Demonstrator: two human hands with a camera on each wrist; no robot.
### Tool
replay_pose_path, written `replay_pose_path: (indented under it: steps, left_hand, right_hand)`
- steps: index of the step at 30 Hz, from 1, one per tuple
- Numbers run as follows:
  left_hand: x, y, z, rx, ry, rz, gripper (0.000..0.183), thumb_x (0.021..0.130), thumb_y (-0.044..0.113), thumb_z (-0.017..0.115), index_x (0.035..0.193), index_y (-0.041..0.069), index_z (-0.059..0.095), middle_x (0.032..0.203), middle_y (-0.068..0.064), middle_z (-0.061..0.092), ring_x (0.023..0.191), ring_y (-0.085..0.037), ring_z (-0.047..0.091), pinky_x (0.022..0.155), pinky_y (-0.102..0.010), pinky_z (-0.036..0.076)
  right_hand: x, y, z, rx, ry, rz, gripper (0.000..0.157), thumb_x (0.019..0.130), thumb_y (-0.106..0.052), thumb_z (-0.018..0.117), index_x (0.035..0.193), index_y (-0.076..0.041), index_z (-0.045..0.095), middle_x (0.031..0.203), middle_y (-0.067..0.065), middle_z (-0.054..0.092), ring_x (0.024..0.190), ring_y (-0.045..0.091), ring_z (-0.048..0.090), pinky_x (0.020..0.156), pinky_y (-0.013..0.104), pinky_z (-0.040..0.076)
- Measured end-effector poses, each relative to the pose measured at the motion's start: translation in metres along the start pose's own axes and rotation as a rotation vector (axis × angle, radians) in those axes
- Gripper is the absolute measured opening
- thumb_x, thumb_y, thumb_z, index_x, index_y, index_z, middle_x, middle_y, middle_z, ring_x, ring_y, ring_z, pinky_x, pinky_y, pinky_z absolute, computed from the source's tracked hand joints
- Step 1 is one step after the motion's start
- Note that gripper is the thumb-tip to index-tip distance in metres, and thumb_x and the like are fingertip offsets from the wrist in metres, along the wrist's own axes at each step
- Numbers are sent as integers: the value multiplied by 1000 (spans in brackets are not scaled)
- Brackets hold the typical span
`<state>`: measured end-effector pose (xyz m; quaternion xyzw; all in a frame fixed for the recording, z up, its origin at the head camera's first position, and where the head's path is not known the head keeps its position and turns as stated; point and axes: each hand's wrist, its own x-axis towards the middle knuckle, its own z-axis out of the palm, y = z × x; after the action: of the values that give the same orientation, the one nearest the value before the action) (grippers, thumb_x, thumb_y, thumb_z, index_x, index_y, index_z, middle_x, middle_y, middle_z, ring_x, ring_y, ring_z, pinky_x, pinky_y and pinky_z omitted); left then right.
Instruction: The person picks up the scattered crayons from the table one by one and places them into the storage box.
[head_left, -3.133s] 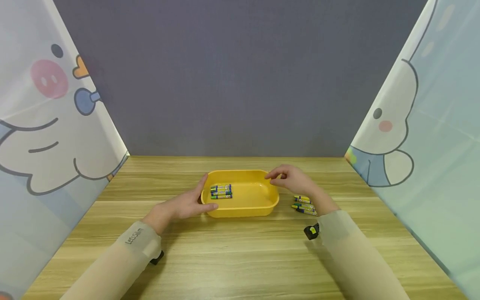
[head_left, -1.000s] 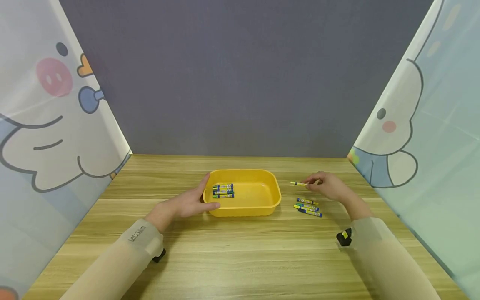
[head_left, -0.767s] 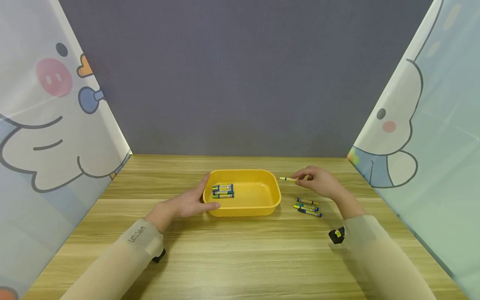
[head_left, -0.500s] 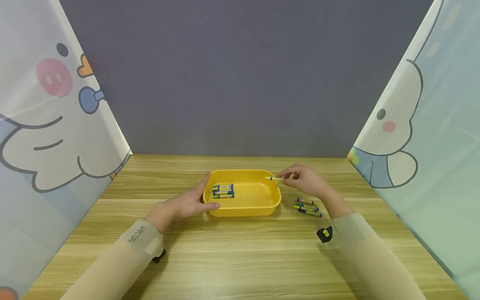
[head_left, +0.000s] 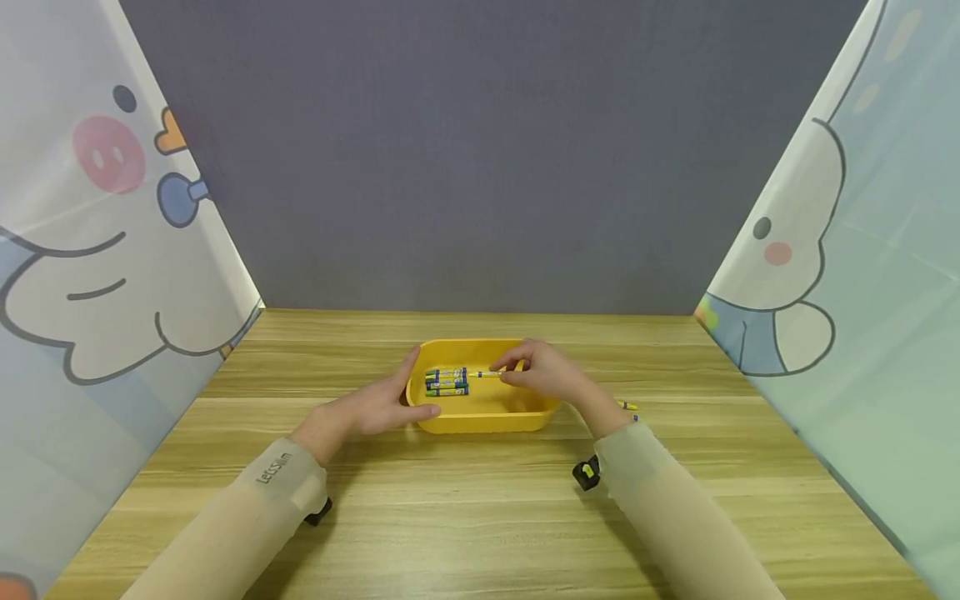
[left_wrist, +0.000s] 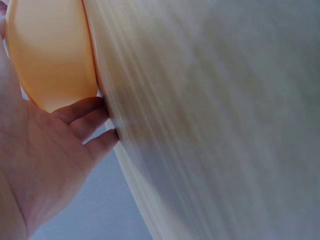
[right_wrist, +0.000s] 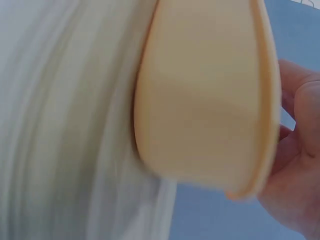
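Note:
A yellow plastic bin stands on the wooden table. My left hand holds its left end, thumb over the near rim and fingers along the outer wall; the left wrist view shows that hand against the bin. Several crayons in yellow-and-blue wrappers lie side by side inside on the left. Over the bin's inside, my right hand pinches one more crayon, its tip near the row. In the right wrist view the bin wall hides the fingertips and crayon.
Right of the bin, loose crayons lie on the table, mostly hidden behind my right wrist. A grey panel rises at the back, with cartoon-printed sheets at both sides.
My right hand has carried the pinched crayon leftward from the table, over the right rim and into the bin beside the row. The left hand and bin have stayed put this last second.

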<state>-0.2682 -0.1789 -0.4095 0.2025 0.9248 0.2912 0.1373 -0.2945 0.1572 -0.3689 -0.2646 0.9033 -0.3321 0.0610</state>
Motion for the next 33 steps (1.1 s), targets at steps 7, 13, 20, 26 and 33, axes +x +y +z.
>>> replay_pose_path:
  steps: [7,13,20,26,33]
  left_hand:
    - [0,0,0,8,5,8,127,98,77,63,175,22,-21,175,-31,33,155,-44,48,129,-63,37]
    - [-1,0,-2,14,-2,0,126,98,78,63,175,24,-22,175,-29,34,152,-42,52,127,-61,40]
    - [-2,-1,-1,2,-10,-10,126,98,80,62,175,26,-23,175,-30,33,149,-41,55,124,-61,44]
    - [-1,-2,0,-3,-12,-13,125,98,81,61,173,29,-25,177,-29,28,152,-45,52,124,-62,43]
    - [-1,-3,0,-1,-9,-18,125,98,81,61,173,30,-25,177,-29,30,152,-43,52,124,-61,44]
  right_hand:
    - [19,-14,29,6,-12,-24,21,104,-18,74,122,-18,85,106,-2,78,77,12,55,72,29,49]
    - [33,-29,48,38,-25,-8,21,103,-16,74,121,-15,85,106,-3,79,82,12,59,76,28,51]
    - [43,-29,64,46,-38,-5,18,102,-11,75,115,-17,87,107,-1,79,87,14,60,79,29,52]
    - [42,-28,68,54,-88,58,20,104,-6,72,114,-15,87,111,1,82,75,13,57,74,28,50]
    - [43,-28,69,29,-84,84,20,104,-8,72,115,-16,87,104,1,82,73,12,59,74,29,53]
